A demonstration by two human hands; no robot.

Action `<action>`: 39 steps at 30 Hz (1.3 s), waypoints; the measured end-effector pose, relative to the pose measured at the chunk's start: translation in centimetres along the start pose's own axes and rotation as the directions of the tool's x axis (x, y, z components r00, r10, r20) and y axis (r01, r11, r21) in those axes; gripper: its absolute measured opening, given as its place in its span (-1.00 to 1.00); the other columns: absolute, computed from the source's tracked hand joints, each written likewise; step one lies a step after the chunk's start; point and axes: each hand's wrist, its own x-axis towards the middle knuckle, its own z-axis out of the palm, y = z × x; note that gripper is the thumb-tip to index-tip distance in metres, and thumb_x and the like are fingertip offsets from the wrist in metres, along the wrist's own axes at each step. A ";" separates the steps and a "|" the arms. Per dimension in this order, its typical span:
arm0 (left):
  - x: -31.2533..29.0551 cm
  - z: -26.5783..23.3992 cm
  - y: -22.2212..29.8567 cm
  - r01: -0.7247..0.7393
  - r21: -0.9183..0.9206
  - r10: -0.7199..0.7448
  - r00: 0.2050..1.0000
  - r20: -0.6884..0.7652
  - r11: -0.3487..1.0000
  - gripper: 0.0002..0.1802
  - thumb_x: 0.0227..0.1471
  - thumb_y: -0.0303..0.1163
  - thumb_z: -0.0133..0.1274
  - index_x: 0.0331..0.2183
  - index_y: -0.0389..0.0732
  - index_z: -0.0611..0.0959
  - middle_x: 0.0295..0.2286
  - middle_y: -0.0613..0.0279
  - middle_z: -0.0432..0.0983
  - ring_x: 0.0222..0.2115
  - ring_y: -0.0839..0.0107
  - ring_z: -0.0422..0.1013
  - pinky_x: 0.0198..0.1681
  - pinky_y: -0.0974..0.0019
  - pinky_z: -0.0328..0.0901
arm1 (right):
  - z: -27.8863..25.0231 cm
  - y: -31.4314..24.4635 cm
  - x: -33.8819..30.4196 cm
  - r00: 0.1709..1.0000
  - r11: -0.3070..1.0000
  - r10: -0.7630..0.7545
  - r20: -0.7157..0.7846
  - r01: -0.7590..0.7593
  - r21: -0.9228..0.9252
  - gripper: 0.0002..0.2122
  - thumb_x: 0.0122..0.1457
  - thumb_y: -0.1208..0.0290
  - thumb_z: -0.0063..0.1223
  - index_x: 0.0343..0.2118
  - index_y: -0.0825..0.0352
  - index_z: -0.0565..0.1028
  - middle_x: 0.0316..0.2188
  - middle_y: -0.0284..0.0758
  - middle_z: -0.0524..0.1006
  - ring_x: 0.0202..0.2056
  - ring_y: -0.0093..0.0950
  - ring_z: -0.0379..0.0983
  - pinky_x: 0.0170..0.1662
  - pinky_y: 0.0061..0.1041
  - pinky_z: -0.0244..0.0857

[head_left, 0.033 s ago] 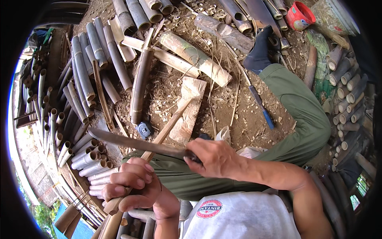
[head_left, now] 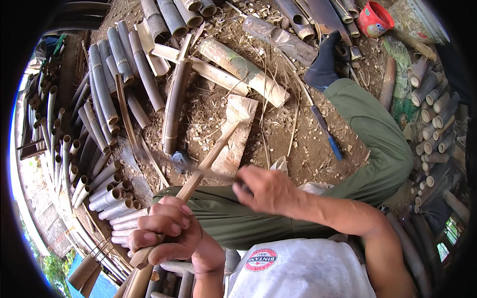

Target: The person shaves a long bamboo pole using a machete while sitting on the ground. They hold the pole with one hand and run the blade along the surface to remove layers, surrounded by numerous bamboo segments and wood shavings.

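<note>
My left hand is closed around the near end of a tan split-bamboo strip. The strip slants up and to the right, its far end against a pale wooden block on the ground. My right hand grips the handle of a machete with a long dark blade. Smeared by motion, the blade points left and crosses the strip beyond my left fingers. Whether its edge bites into the wood, I cannot make out.
Bamboo tubes lie around the block, with more stacked at left and right. A blue tape measure sits behind the blade. Beyond my bent right leg are a blue-handled tool, a saw and a red tub.
The machete blade has moved farther along the strip, away from my left hand, and its tip has swung up. My left hand and the strip stay in place.
</note>
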 end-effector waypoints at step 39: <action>2.0 2.2 1.8 -0.109 0.150 0.120 0.991 -0.064 0.983 -0.47 0.19 -0.03 -0.05 -0.64 -0.05 0.12 -0.58 0.41 0.02 -0.65 0.57 0.01 -0.63 0.51 0.00 | -1.5 -2.1 1.1 0.998 0.991 0.046 0.036 -0.050 0.123 -0.77 0.17 0.31 0.07 -0.36 0.40 0.37 -0.61 -0.12 0.47 -0.63 -0.22 0.49 -0.60 -0.29 0.41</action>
